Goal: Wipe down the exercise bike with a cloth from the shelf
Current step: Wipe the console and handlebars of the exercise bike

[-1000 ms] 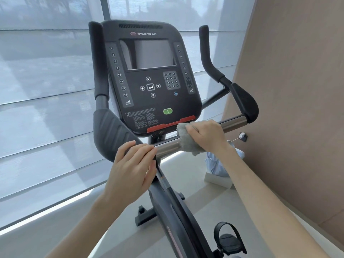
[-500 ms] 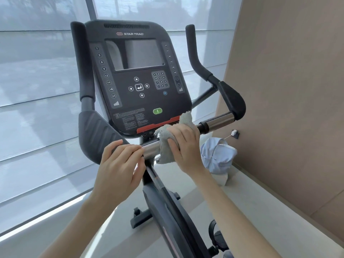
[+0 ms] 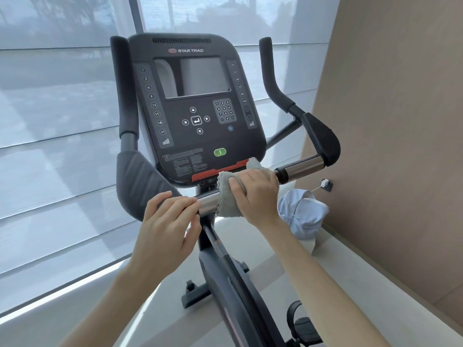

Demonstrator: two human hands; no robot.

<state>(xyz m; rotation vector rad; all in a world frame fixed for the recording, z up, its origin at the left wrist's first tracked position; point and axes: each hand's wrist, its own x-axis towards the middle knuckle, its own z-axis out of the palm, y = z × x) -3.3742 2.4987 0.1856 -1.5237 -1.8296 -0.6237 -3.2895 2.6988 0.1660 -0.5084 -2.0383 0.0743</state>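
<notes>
The right hand [image 3: 255,194] is wrapped round the grey cloth [image 3: 229,196], thumb on the near side and fingers over the top, holding it against the shiny metal bar [image 3: 208,204] that runs across the exercise bike [image 3: 225,271] just below the screen panel [image 3: 198,108]. The left hand [image 3: 167,229] sits just beside it on the same bar, fingers curled over the top in a light grip, seemingly to steady the machine. The cloth looks soft, thick and light, bunched rather than folded, so it should mould round the tube; it is best held as now, wrapped right round with the palm behind it, or a loose edge may flap or slip off. The bar looks hard, smooth and probably slippery, so firm pressure will be needed. To the right the bare metal runs on to a black padded armrest [image 3: 323,139], and a matching pad [image 3: 140,181] lies left, behind the left hand, which itself blocks travel that way. The lower edge of the screen panel hangs close above the cloth. Beyond, a pale blue bundle [image 3: 303,219] sits on the floor by the brown wall [image 3: 388,146], under a small white plug [image 3: 325,182]; a pedal [image 3: 300,324] shows at the bottom.
</notes>
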